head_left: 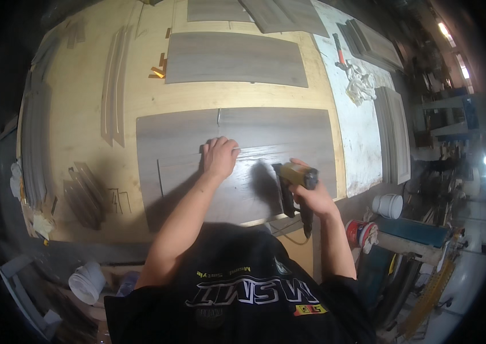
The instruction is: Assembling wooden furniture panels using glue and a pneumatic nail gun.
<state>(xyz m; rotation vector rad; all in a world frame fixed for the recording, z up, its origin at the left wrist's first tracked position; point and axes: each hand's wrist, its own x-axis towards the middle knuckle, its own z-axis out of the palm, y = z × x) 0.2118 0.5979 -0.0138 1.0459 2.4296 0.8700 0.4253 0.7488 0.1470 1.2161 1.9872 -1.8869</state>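
Observation:
A large grey-brown wood panel (pixel 185 206) lies flat on the pale wooden table in front of me. My left hand (pixel 220 157) rests on the middle of it with the fingers curled together. A small pale bit shows at the fingertips, but what it belongs to is too small to make out. My right hand (pixel 314 198) grips a nail gun (pixel 297 175) with a yellowish and black body, over the panel's right part. A hose (pixel 290 236) hangs near its lower end. Thin dark strips (pixel 160 178) lie on the panel's left part, and a short one (pixel 218 117) stands out near its far edge.
Another grey panel (pixel 234 57) lies beyond, with small orange-brown pieces (pixel 157 71) beside it. Long strips (pixel 114 86) lie at left. On the white board at right are a red-handled hammer (pixel 339 51), a crumpled cloth (pixel 360 83) and stacked panels (pixel 393 135). Buckets (pixel 387 205) stand below.

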